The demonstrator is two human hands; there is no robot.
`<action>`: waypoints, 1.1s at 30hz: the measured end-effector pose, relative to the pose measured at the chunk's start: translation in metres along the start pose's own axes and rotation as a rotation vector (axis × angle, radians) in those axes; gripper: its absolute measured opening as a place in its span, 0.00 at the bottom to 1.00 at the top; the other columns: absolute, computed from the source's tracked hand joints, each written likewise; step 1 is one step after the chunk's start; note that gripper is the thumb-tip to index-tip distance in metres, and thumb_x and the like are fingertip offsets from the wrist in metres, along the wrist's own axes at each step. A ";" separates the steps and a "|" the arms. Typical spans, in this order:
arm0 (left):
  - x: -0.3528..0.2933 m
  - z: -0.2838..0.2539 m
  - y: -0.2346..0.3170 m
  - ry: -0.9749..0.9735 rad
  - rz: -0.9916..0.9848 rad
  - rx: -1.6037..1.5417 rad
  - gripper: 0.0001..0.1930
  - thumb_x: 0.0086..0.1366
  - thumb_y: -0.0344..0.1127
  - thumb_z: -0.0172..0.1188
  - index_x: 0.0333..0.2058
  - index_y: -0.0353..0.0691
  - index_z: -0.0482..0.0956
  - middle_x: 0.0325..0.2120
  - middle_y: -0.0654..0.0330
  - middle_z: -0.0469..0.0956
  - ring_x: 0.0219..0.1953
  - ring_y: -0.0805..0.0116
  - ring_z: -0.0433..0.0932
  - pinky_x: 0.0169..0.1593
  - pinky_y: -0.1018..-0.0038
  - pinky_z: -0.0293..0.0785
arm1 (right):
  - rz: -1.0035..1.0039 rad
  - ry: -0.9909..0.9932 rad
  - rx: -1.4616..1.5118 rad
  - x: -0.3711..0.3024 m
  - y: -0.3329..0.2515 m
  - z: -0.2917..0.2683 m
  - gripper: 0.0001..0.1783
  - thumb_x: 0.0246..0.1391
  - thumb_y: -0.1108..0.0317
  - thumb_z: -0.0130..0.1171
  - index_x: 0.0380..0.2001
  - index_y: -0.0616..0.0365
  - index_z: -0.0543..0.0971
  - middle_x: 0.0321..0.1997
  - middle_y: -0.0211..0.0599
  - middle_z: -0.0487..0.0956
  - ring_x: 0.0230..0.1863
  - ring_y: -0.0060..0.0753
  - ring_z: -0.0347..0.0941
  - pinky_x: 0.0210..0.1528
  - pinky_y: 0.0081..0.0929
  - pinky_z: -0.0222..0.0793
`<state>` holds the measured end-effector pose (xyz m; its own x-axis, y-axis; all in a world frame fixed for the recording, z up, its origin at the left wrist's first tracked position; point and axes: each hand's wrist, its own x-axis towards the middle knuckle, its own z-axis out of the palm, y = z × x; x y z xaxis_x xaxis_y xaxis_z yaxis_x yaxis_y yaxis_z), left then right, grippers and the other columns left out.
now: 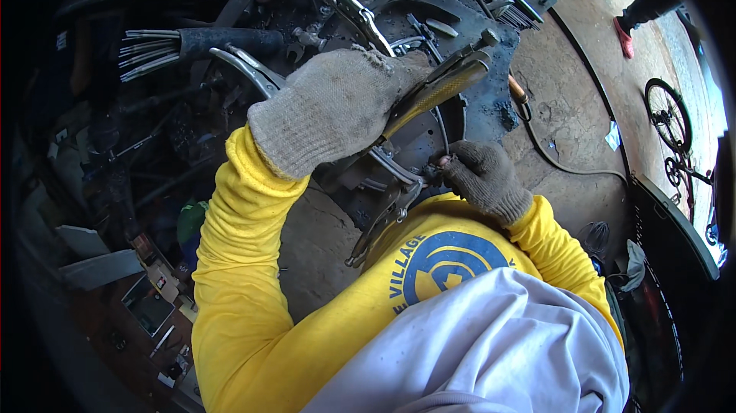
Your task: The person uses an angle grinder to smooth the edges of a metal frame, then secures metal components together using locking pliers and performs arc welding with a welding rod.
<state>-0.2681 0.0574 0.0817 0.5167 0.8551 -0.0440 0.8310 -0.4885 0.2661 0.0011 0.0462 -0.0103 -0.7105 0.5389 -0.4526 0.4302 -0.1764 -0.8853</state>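
My left hand (pixel 330 110), in a worn grey knit glove, is closed around locking pliers (pixel 443 93) with a brass-coloured, textured handle and a knurled screw at the end. Below it, curved metal jaws and bars (pixel 399 168) reach toward my body; how they join is partly hidden. My right hand (pixel 491 181), in a darker glove, has its fingers pinched at the end of this metalwork. A bare fingertip pokes through that glove. What exactly it grips is hidden. Both hands are over the dark, slag-crusted metal worktable (pixel 491 53).
Silver clamp pliers (pixel 349 7) and a second pair (pixel 249 68) stand around my left hand. A dark tube (pixel 230 41) holds several thin rods. Beyond the table, a cable (pixel 567 170) lies on the floor. A person (pixel 644 7) in red shoes and a bicycle (pixel 671 118) are at right.
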 end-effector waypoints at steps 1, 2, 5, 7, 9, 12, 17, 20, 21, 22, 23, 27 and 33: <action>0.001 0.001 -0.001 -0.017 -0.010 -0.015 0.24 0.60 0.33 0.61 0.57 0.43 0.76 0.29 0.54 0.82 0.31 0.56 0.82 0.37 0.62 0.80 | -0.002 0.020 -0.032 -0.001 -0.001 0.001 0.15 0.63 0.58 0.61 0.37 0.59 0.85 0.23 0.42 0.82 0.25 0.34 0.80 0.31 0.30 0.72; 0.001 0.003 -0.002 -0.034 -0.021 -0.030 0.23 0.60 0.33 0.60 0.56 0.43 0.77 0.28 0.54 0.82 0.31 0.55 0.82 0.37 0.61 0.80 | 0.002 0.021 -0.033 -0.002 0.000 0.003 0.15 0.63 0.58 0.61 0.37 0.59 0.85 0.23 0.42 0.82 0.25 0.34 0.80 0.31 0.30 0.72; 0.005 -0.003 0.001 -0.017 -0.009 -0.004 0.23 0.61 0.32 0.59 0.57 0.43 0.77 0.27 0.55 0.81 0.29 0.55 0.82 0.36 0.61 0.79 | -0.018 0.058 0.014 -0.001 0.000 0.005 0.15 0.63 0.57 0.62 0.35 0.59 0.85 0.22 0.41 0.81 0.25 0.35 0.80 0.30 0.30 0.72; 0.009 -0.012 0.005 -0.094 -0.059 -0.003 0.21 0.60 0.31 0.60 0.54 0.41 0.78 0.30 0.53 0.82 0.33 0.54 0.82 0.39 0.62 0.79 | 0.028 0.029 -0.029 -0.001 0.000 0.003 0.16 0.63 0.55 0.62 0.37 0.59 0.85 0.24 0.42 0.82 0.26 0.37 0.81 0.32 0.32 0.73; 0.012 -0.013 0.008 -0.175 -0.108 -0.009 0.19 0.59 0.30 0.61 0.51 0.39 0.80 0.33 0.52 0.83 0.36 0.52 0.82 0.42 0.63 0.79 | 0.026 0.029 0.005 -0.001 0.000 0.003 0.17 0.63 0.55 0.61 0.38 0.59 0.85 0.25 0.42 0.82 0.28 0.38 0.81 0.33 0.32 0.73; 0.011 -0.010 0.003 -0.251 -0.117 0.019 0.19 0.59 0.30 0.61 0.50 0.40 0.80 0.33 0.52 0.83 0.35 0.53 0.82 0.43 0.64 0.79 | 0.021 0.025 0.070 -0.002 0.007 0.004 0.17 0.63 0.55 0.60 0.39 0.59 0.85 0.28 0.44 0.83 0.30 0.39 0.81 0.35 0.33 0.74; 0.014 -0.006 0.000 -0.171 -0.049 -0.009 0.14 0.59 0.29 0.61 0.45 0.38 0.80 0.33 0.53 0.83 0.34 0.53 0.82 0.42 0.64 0.79 | -0.074 0.055 0.160 -0.003 0.021 0.009 0.19 0.64 0.55 0.60 0.45 0.60 0.83 0.34 0.48 0.84 0.34 0.41 0.82 0.40 0.33 0.76; 0.010 -0.006 -0.002 -0.197 -0.064 0.072 0.12 0.59 0.30 0.62 0.43 0.36 0.81 0.30 0.53 0.82 0.33 0.53 0.81 0.43 0.64 0.79 | -0.063 0.074 0.139 -0.004 0.022 0.012 0.19 0.64 0.55 0.60 0.45 0.60 0.83 0.34 0.45 0.84 0.34 0.38 0.82 0.40 0.32 0.76; 0.005 -0.002 -0.004 -0.156 -0.039 0.079 0.15 0.60 0.30 0.60 0.47 0.39 0.81 0.30 0.53 0.83 0.35 0.53 0.82 0.44 0.64 0.80 | -0.049 0.060 0.109 -0.006 0.020 0.011 0.19 0.64 0.55 0.59 0.45 0.60 0.83 0.34 0.43 0.85 0.33 0.36 0.82 0.40 0.32 0.77; 0.004 -0.001 -0.005 -0.115 -0.014 0.086 0.18 0.62 0.29 0.57 0.51 0.42 0.80 0.30 0.52 0.83 0.37 0.54 0.83 0.44 0.63 0.81 | -0.053 0.068 0.109 -0.006 0.018 0.011 0.19 0.64 0.55 0.59 0.45 0.60 0.83 0.34 0.43 0.85 0.33 0.36 0.82 0.40 0.32 0.77; 0.006 -0.002 -0.006 -0.113 -0.008 0.091 0.18 0.62 0.29 0.57 0.51 0.42 0.80 0.30 0.52 0.83 0.37 0.54 0.83 0.44 0.63 0.81 | -0.079 0.079 0.076 -0.005 0.017 0.012 0.18 0.65 0.55 0.59 0.46 0.60 0.83 0.33 0.42 0.85 0.32 0.34 0.82 0.39 0.31 0.77; 0.017 -0.008 -0.004 -0.240 -0.081 -0.020 0.14 0.61 0.29 0.60 0.46 0.38 0.81 0.32 0.51 0.82 0.37 0.54 0.82 0.45 0.64 0.79 | -0.064 0.035 0.227 -0.007 0.022 0.012 0.17 0.66 0.59 0.58 0.49 0.59 0.82 0.32 0.37 0.84 0.29 0.25 0.79 0.33 0.25 0.75; 0.003 0.004 -0.040 -0.197 0.351 0.456 0.16 0.68 0.35 0.59 0.51 0.35 0.79 0.41 0.52 0.81 0.44 0.54 0.80 0.53 0.63 0.77 | 0.006 0.162 0.516 -0.028 0.035 -0.008 0.17 0.67 0.61 0.56 0.54 0.56 0.81 0.30 0.27 0.82 0.25 0.15 0.73 0.29 0.16 0.70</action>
<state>-0.2989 0.0789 0.0673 0.7682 0.6024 -0.2170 0.5861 -0.7980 -0.1404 0.0408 0.0318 -0.0271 -0.5963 0.6494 -0.4719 0.0759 -0.5397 -0.8385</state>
